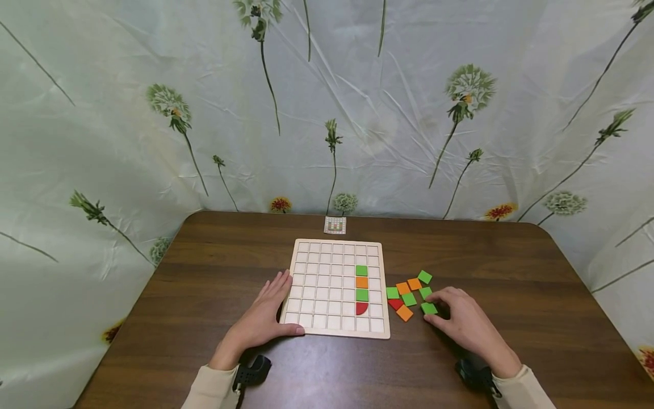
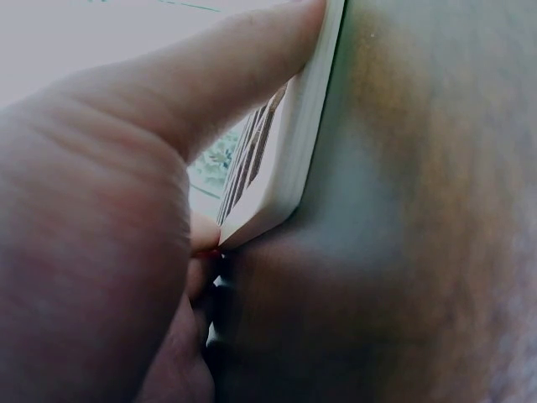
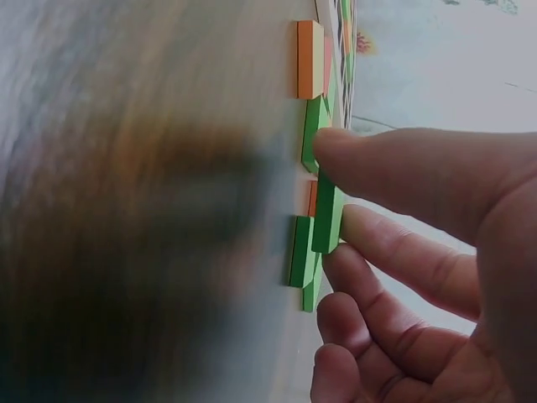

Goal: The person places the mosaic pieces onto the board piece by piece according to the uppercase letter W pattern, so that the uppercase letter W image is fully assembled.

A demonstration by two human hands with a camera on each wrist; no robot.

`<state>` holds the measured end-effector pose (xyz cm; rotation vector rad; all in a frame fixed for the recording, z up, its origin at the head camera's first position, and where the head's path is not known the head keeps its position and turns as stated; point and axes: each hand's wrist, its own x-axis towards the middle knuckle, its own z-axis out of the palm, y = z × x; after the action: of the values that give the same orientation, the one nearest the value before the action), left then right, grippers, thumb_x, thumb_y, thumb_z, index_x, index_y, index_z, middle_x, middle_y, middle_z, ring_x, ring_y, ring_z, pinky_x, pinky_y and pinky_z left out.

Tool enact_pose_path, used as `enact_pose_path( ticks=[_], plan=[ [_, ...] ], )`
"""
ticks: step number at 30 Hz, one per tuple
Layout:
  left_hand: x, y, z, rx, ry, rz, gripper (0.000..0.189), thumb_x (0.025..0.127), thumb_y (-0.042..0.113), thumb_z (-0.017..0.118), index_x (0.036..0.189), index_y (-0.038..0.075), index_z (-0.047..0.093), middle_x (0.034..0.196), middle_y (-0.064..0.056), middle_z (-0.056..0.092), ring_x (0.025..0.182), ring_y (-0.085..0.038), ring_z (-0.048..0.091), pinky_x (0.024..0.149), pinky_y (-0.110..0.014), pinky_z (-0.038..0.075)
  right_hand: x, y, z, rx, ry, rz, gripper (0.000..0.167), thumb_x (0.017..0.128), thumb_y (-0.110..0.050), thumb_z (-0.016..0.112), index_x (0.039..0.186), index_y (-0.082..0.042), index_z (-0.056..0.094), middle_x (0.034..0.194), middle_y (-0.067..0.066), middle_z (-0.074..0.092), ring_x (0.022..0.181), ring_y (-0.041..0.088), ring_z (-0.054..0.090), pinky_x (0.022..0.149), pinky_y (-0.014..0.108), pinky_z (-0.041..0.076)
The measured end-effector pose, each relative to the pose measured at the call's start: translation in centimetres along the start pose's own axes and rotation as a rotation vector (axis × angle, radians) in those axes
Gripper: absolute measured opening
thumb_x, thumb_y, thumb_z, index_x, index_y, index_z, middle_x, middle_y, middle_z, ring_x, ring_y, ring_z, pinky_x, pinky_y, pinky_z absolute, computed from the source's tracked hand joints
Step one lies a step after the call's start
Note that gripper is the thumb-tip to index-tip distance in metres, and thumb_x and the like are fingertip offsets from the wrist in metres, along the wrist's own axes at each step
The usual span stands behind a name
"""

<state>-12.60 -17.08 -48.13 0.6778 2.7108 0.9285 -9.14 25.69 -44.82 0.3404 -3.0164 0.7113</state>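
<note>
A pale wooden grid board (image 1: 322,284) lies on the table, with a column of two green squares, an orange square (image 1: 361,282) and a red rounded piece (image 1: 361,308). My left hand (image 1: 261,319) rests at the board's lower left corner, fingers straight along its side and thumb on its front edge (image 2: 289,180). Right of the board, my right hand (image 1: 467,321) pinches a green square tile (image 3: 329,214) between thumb and fingers. In the right wrist view the tile is raised a little from the others.
Loose green, orange (image 1: 405,313) and red (image 1: 395,304) tiles lie close together between the board and my right hand. Behind the board, a small pattern card (image 1: 335,225) sits at the far edge of the brown table (image 1: 245,244). A flowered curtain (image 1: 357,102) hangs beyond.
</note>
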Motion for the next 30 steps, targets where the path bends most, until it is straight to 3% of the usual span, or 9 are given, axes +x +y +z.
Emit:
enact_pose_path(
  ticks=[18,30],
  plan=[
    [0.1,-0.1,0.0,0.012,0.003,0.007,0.122,0.077,0.064,0.077,0.159,0.000,0.014,0.168,-0.013,0.006,0.154,-0.028,0.002,0.123,-0.052,0.005,0.6,-1.4,0.7,0.012,0.044,-0.080,0.028,0.078,-0.018,0.086,0.102,-0.009,0.075,0.099,0.000,0.068,0.097,0.025,0.062,0.085,0.048,0.053],
    [0.1,0.0,0.0,0.011,0.002,0.004,0.122,0.076,0.063,0.078,0.159,-0.001,0.015,0.168,-0.012,0.006,0.155,-0.028,0.002,0.123,-0.052,0.004,1.3,-2.8,1.0,0.013,0.019,-0.075,0.028,0.079,-0.019,0.086,0.103,-0.009,0.074,0.099,0.000,0.067,0.097,0.024,0.060,0.085,0.048,0.053]
  ],
)
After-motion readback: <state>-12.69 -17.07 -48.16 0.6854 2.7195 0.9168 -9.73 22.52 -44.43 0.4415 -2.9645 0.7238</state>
